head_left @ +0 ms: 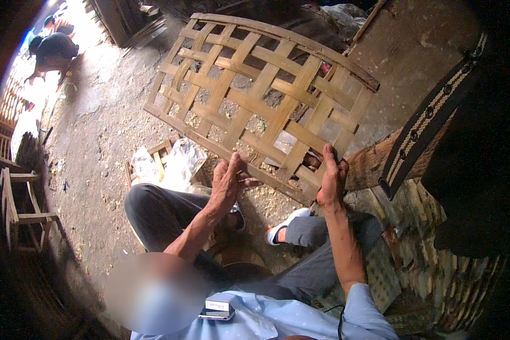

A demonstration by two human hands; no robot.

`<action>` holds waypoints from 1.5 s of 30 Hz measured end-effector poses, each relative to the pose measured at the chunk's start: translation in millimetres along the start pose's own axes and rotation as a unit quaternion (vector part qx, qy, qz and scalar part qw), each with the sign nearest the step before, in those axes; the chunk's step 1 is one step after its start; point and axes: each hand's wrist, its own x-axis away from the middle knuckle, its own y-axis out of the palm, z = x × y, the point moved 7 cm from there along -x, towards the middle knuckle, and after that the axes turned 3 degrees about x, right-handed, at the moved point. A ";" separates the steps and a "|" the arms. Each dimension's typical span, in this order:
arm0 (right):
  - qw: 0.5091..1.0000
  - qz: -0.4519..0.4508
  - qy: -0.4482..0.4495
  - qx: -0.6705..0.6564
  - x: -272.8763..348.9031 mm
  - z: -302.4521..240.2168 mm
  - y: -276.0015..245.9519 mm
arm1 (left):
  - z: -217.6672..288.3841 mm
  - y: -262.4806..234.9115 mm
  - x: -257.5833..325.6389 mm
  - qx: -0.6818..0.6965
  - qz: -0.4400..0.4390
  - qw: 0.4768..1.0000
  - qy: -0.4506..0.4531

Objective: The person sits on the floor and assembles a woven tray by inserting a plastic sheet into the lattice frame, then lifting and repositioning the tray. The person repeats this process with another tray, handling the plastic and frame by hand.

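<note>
A woven bamboo lattice panel (249, 102), with wide crossing strips and a frame along its edges, is held up in front of me at a tilt. My left hand (228, 180) grips the near edge, its thumb on top and its fingers partly under the frame. At the near right corner my right hand (332, 180) clasps the panel, thumb up along the face and some fingers behind the strips. Through the gaps the floor shows. Both hands are closed on the same panel.
Below the panel lies a white plastic bag (178, 164) beside a small wooden frame. A wooden stool (28, 209) stands at the left. A wooden log (374, 161) and stacked strips (464, 283) are on the right. A crouching person (54, 54) is far left.
</note>
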 end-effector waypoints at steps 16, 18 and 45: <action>0.978 -0.039 -0.122 0.166 19.5 -21.3 4.6 | 46.2 -46.4 -10.1 -0.177 0.055 0.978 -0.096; 0.873 -0.153 -0.335 0.320 34.9 -37.0 21.0 | 81.1 -53.1 -18.6 -0.023 0.071 0.997 -0.028; 0.967 -0.195 0.113 -0.118 18.0 28.8 82.9 | 130.5 -42.2 10.3 0.169 -0.090 0.959 0.209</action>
